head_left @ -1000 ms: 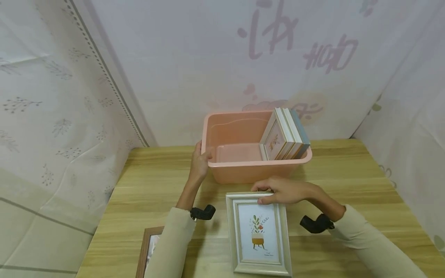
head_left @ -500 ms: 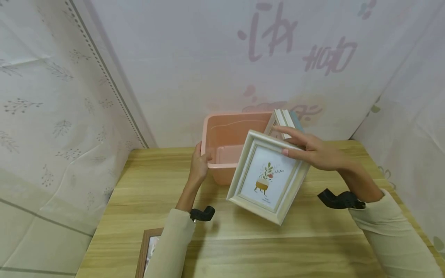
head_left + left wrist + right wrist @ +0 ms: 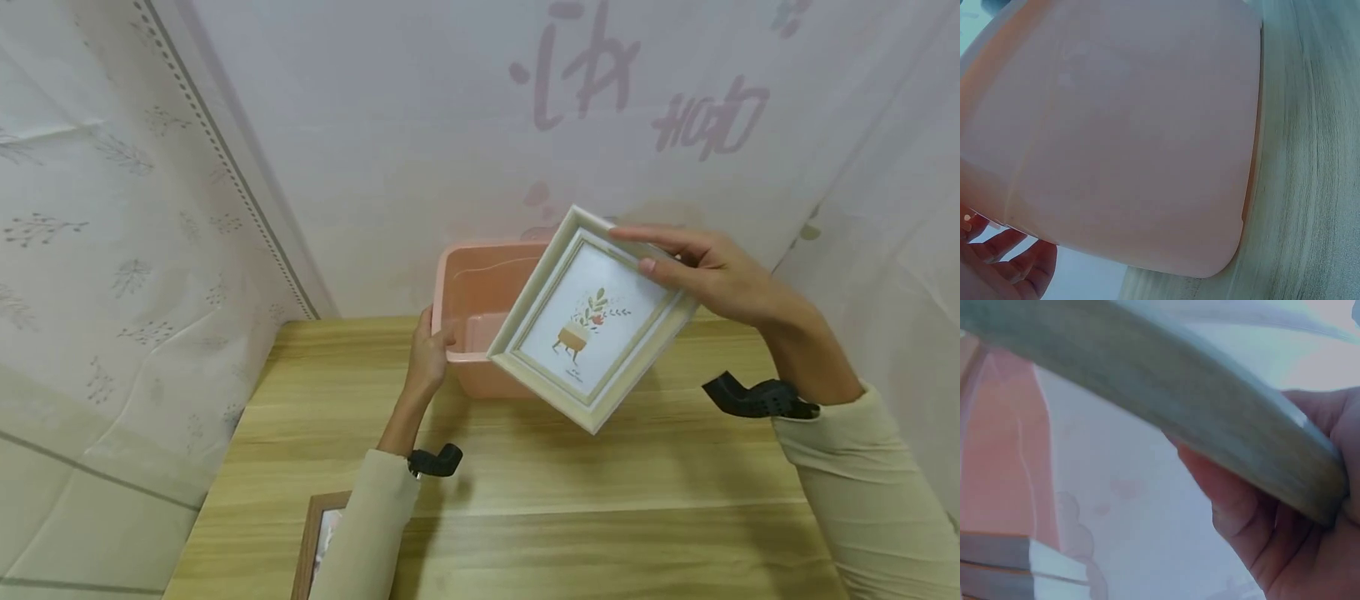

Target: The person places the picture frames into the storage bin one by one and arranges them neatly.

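My right hand (image 3: 720,271) grips a cream picture frame (image 3: 592,321) by its upper right edge, thumb on the front. The frame is tilted and raised over the right part of a pink plastic bin (image 3: 491,375), and its picture shows a potted plant. In the right wrist view the fingers (image 3: 1229,494) wrap behind the frame's edge (image 3: 1179,394). My left hand (image 3: 429,354) holds the bin's left rim; in the left wrist view its curled fingers (image 3: 1029,265) lie along the bin's wall (image 3: 1129,144). Stacked frames (image 3: 997,575) inside the bin are hidden in the head view.
A brown-framed picture (image 3: 318,533) lies partly under the left sleeve at the table's front left. The wooden table (image 3: 570,533) meets a patterned cloth wall (image 3: 390,167) behind the bin. More cloth hangs at both sides.
The right hand has lifted the cream picture frame from the table's front, up and to the right, turning it clockwise. It now covers the stacked frames. The left hand stays on the rim.
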Motion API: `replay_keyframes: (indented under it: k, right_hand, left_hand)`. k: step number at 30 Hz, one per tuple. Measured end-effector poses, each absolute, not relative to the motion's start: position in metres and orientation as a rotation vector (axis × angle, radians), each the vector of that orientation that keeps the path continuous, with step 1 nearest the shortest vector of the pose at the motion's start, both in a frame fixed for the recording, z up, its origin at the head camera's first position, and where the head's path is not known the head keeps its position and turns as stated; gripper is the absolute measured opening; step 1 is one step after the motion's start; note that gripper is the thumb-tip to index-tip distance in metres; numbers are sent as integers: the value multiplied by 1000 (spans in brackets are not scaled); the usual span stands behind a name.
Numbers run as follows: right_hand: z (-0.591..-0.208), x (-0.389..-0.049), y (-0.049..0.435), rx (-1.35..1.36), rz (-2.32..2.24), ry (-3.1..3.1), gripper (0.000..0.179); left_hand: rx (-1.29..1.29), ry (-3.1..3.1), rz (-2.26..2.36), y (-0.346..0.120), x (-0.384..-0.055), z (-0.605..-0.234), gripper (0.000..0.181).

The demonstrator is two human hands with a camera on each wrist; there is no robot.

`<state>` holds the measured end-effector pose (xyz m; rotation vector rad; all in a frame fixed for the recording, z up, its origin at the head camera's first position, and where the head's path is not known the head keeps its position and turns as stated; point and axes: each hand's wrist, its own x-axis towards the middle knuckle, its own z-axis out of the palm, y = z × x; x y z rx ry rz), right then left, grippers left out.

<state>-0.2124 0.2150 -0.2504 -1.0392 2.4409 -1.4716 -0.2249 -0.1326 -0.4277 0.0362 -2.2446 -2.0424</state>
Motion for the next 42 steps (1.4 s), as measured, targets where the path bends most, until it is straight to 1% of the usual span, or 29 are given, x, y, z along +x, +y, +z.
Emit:
replay_keyframes:
  k: [9,16,22,27,34,42]
  right_hand:
    - [-244,-213,205,-863,-1803,2442,47]
    - [-240,-216,189,-620,-1747,2679,51]
    - [-245,-227,174,-608,-1814,2731,52]
    - [-255,-235,161,-597,-1670,2877,55]
    - [-277,-244,149,-628,-1297,3076,53]
    - [-303,-258,139,-607,-1136,3097,55]
  left_hand:
    - [43,-2251,-2032,-133,-225,-427,67]
    - [19,-2248,-2040,-132,-225,-425,68]
    - [18,-2239,-2037,-133,-227,-428,67]
    - [23,-2234,-2059,-133,-228,-427,68]
    - [12,-2249,-2046,-132,-227,-427,66]
    - [-11,-2268,-1998,-133,-226,-426,67]
